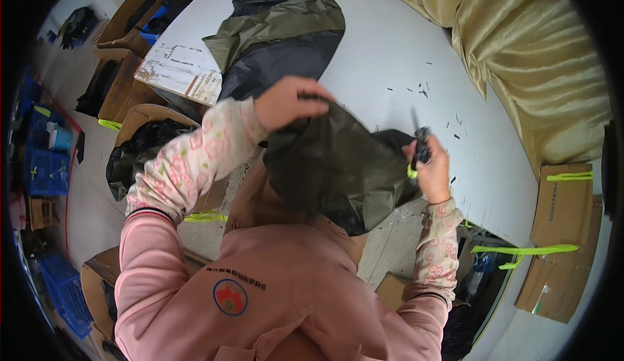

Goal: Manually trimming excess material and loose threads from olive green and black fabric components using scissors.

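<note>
Olive-black fabric piece point(335, 166) is held up over the table edge point(390, 55), pinched at top by the left hand point(289, 101), while small black snips point(421, 143) are clamped in the right hand point(432, 169) at its right edge. Trimming looks approx. midway: black offcuts point(426, 91) are scattered on the tabletop, and 1 more similar piece point(279, 33) is laid behind; count: 2 pcs, 1 snips.

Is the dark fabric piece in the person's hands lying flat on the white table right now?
No, the left hand and right hand hold the dark fabric piece up off the white table.
</note>
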The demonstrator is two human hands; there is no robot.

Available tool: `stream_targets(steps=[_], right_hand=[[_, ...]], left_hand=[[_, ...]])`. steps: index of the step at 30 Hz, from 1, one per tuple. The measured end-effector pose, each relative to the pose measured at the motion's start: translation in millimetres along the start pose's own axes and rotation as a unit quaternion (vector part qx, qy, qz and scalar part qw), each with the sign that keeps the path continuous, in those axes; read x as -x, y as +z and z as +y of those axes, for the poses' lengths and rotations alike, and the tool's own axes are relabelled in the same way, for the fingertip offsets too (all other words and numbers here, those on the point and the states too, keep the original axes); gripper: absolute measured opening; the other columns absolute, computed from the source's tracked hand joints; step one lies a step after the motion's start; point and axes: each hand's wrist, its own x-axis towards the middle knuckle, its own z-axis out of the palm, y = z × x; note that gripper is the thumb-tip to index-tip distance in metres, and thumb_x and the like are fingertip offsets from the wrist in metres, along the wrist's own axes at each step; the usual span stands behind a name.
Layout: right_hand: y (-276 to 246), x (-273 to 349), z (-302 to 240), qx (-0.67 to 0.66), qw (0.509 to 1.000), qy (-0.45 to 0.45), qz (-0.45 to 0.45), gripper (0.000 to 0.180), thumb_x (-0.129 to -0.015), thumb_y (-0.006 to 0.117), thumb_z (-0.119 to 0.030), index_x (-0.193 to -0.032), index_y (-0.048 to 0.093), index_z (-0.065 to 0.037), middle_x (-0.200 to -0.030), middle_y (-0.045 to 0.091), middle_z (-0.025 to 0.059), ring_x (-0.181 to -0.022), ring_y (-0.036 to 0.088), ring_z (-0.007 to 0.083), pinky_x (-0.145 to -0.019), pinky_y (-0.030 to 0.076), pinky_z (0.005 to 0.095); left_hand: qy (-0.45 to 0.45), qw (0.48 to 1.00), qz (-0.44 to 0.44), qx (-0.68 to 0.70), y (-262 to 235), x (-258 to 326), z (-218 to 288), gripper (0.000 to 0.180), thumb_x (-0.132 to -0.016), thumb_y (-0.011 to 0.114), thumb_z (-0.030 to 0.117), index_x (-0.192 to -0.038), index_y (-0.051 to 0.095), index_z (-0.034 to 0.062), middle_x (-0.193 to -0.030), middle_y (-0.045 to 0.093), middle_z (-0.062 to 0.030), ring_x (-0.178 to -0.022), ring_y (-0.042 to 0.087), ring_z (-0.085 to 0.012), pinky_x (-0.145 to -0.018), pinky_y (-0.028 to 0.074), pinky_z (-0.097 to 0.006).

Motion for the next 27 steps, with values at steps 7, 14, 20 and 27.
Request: stream_targets(steps=[7,14,20,27], right_hand=[[5.3,44.7,-9.8,-0.088,0.978,0.109,-0.152,0.024,-0.075,0.041,0.017,-0.090,0.048,0.000,-0.082,0.061,0.0074,-0.079,0.068,0.0189,-0.069,0.050,0.0252],[55.1,109.4,32.7,0.163,0.980,0.102,-0.053,0.034,-0.065,0.077,-0.009,-0.085,0.051,-0.004,-0.074,0.062,0.0140,-0.072,0.060,0.0371,-0.064,0.047,0.0408],[67.4,137.0,71.3,0.116,0.976,0.180,0.044,0.035,-0.066,0.078,-0.012,-0.087,0.051,-0.004,-0.074,0.061,0.0143,-0.072,0.059,0.0360,-0.063,0.046,0.0423],[91.0,157.1,108.5,-0.003,0.963,0.239,0.121,0.033,-0.066,0.076,-0.003,-0.086,0.050,-0.004,-0.072,0.060,0.0077,-0.066,0.060,0.0227,-0.061,0.046,0.0339]], left_hand=[[0.048,0.971,0.192,-0.133,-40.4,-81.6,-5.4,0.024,-0.083,0.061,0.012,-0.106,0.062,0.0036,-0.100,0.061,-0.0074,-0.092,0.058,-0.0168,-0.082,0.045,-0.028],[0.336,0.857,-0.013,-0.390,45.3,-24.0,-11.5,0.035,-0.072,0.070,0.028,-0.100,0.058,0.0116,-0.107,0.051,-0.0117,-0.105,0.047,-0.0321,-0.091,0.037,-0.044],[0.267,0.863,-0.076,-0.422,104.0,21.3,-57.6,0.037,-0.070,0.071,0.024,-0.103,0.059,0.0134,-0.107,0.049,-0.0102,-0.104,0.047,-0.0308,-0.094,0.033,-0.047],[0.275,0.828,-0.103,-0.478,109.4,23.2,-88.3,0.017,-0.068,0.062,0.011,-0.084,0.057,0.0147,-0.083,0.048,-0.0007,-0.084,0.049,-0.0200,-0.085,0.034,-0.039]])
